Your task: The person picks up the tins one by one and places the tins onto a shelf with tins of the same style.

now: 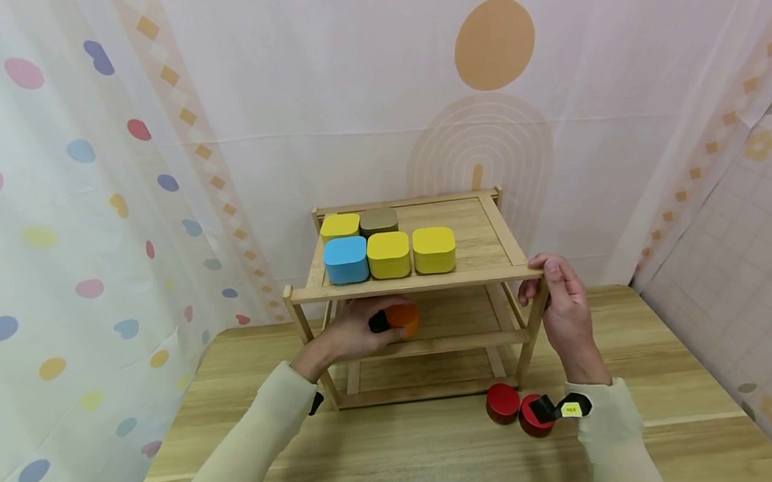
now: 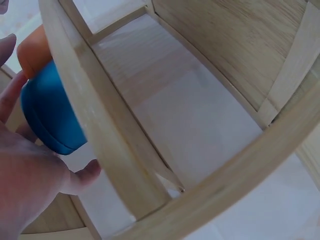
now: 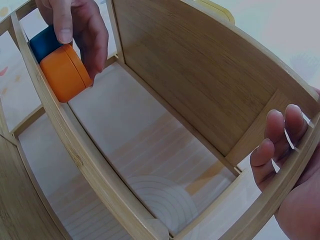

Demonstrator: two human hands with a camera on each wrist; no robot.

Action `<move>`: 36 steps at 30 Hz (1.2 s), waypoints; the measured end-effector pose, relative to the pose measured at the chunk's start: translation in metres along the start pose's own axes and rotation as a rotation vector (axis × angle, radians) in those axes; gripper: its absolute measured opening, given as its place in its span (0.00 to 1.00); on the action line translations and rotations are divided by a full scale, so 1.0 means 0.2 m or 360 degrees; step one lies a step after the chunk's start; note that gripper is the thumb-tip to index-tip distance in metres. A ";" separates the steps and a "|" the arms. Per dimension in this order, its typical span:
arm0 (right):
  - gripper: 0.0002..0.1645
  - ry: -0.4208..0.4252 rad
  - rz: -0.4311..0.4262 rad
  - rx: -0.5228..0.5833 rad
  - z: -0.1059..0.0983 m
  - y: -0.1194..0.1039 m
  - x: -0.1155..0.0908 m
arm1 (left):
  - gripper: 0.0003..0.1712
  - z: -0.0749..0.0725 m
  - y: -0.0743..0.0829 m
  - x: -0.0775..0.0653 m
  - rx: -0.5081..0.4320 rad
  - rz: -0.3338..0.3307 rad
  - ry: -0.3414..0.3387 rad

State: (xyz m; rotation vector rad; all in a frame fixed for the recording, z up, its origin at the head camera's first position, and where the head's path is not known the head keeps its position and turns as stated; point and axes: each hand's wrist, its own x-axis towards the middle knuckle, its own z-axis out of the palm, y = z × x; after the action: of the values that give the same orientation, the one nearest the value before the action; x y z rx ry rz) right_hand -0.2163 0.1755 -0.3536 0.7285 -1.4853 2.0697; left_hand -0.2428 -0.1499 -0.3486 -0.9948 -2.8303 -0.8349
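In the head view my left hand (image 1: 354, 334) reaches into the middle level of a wooden rack (image 1: 476, 275). It grips an orange round tin (image 1: 406, 320) and a blue round tin (image 2: 52, 107) side by side, the blue one nearer the palm and dark in the head view. The thumb lies on the front side and the fingers reach behind. Both tins are over the middle shelf's front rail in the right wrist view. My right hand (image 1: 567, 309) holds the rack's upper right front corner, with its fingertips (image 3: 275, 120) curled past the post.
On the top shelf stand yellow boxes (image 1: 434, 250), a blue box (image 1: 346, 260) and a brown box (image 1: 379, 220), grouped towards the left. Two red round tins, one (image 1: 503, 401) beside the other (image 1: 534, 426), stand on the table by the rack's right front foot. A patterned curtain (image 1: 355, 93) hangs behind.
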 end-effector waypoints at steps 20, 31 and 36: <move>0.16 -0.0047 -0.0033 0.0061 -0.01 0.00 0.00 | 0.31 -0.05 0.10 -0.14 -0.0079 0.0201 0.0131; 0.17 -0.0055 -0.0045 0.0077 0.00 0.00 0.00 | 0.27 -0.13 0.20 -0.32 -0.0158 0.0509 0.0548; 0.17 -0.0072 -0.0062 0.0111 0.00 0.00 0.00 | 0.24 -0.20 0.21 -0.36 -0.0229 0.0709 0.0851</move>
State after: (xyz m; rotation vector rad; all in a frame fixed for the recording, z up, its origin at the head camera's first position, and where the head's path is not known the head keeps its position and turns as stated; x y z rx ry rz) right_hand -0.2162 0.1751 -0.3528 0.8299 -1.4176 2.0977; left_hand -0.1666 -0.1833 -0.3078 -1.1450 -2.0303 -1.0578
